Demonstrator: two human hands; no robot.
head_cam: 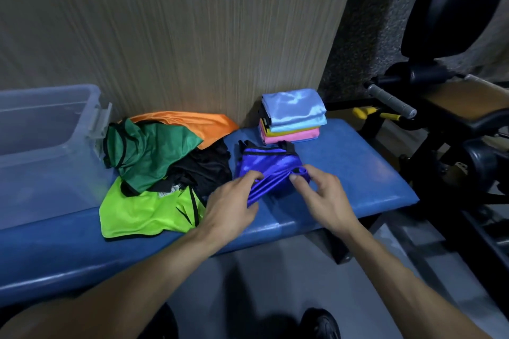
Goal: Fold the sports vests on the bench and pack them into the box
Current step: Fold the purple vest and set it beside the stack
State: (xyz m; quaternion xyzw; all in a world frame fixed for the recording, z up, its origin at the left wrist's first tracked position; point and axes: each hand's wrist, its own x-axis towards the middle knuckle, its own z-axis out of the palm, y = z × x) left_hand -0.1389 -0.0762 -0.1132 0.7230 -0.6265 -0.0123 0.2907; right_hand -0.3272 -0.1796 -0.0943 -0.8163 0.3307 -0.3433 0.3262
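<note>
A shiny purple vest (265,166) with black trim lies bunched on the blue bench (358,173). My left hand (230,205) grips its near left edge, and my right hand (321,195) pinches its near right corner between thumb and fingers. To the left lies a loose pile: a lime green vest (143,210), a dark green vest (146,154), a black vest (205,170) and an orange vest (198,124). A stack of folded vests (293,115), light blue on top with yellow and pink below, stands behind the purple one. The clear plastic box (46,129) sits at the bench's left end.
A wood-grain wall panel (179,36) rises right behind the bench. Black gym equipment with a grey handle (392,100) and a padded seat stands to the right. The grey floor and my dark shoes (319,323) are below the bench's near edge.
</note>
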